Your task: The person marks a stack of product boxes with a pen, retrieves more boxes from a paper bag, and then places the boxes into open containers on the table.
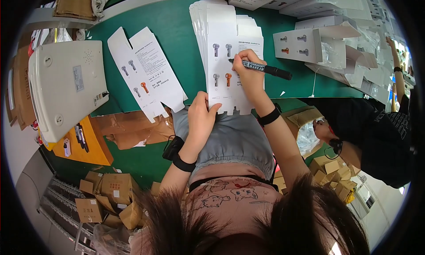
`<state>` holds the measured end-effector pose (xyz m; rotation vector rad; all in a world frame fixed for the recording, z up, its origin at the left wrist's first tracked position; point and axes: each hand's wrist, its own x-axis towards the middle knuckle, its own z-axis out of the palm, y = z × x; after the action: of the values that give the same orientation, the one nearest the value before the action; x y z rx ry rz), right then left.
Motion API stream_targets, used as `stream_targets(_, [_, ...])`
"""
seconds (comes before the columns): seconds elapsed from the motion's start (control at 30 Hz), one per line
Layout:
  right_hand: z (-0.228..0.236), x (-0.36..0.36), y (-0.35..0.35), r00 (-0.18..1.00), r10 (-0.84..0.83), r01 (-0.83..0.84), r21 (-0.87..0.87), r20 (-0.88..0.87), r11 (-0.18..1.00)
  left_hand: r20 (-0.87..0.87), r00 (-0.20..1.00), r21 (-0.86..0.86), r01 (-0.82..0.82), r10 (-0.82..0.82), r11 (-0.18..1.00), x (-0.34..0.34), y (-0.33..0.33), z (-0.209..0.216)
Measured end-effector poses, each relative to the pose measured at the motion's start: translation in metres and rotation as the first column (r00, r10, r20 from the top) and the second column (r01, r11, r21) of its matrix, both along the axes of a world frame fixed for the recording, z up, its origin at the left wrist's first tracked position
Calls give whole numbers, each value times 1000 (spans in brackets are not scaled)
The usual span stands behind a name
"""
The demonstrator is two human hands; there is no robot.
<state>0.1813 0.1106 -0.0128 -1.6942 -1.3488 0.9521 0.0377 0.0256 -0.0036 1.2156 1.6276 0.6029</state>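
Observation:
In front of me on the green table lies a stack of flat, unfolded white box blanks (221, 29), printed with small pictures of handheld fans. My right hand (251, 75) is closed round a black marker pen (265, 69), its tip at the top blank beside the upper fan pictures. At the stack's near left corner, my left hand (202, 115) grips the edge of the blanks between thumb and fingers. To the left a single flat box blank (146, 73) of the same print lies askew.
A cream-coloured machine casing (66, 82) stands at the left table end, above an orange surface with pens (81, 136). Folded white boxes (299, 46) with clear plastic crowd the right side. Another person (376, 135) is at the right. Cardboard cartons (116, 188) sit on the floor.

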Motion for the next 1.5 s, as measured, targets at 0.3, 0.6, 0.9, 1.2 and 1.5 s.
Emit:
stream_targets(0.3, [20, 9, -39, 915, -83, 108, 42, -395, 993, 91, 987, 59, -140, 135, 988, 9, -5, 2])
stream_targets(0.6, [0, -5, -61, 986, 90, -101, -69, -140, 993, 57, 993, 57, -106, 103, 993, 12, 6, -5])
stream_targets(0.9, [0, -6, -60, 979, 178, -176, 25, -103, 984, 27, 994, 59, -107, 106, 993, 14, 5, -8])
stream_targets(1.2, [21, 17, -57, 776, -100, 228, 130, -623, 965, 380, 878, -79, -284, 293, 955, -13, -7, 5])
stream_targets(1.5, [21, 55, -38, 986, -167, 166, 128, -4, 978, -590, 704, 450, -119, 395, 885, -111, 0, 62])
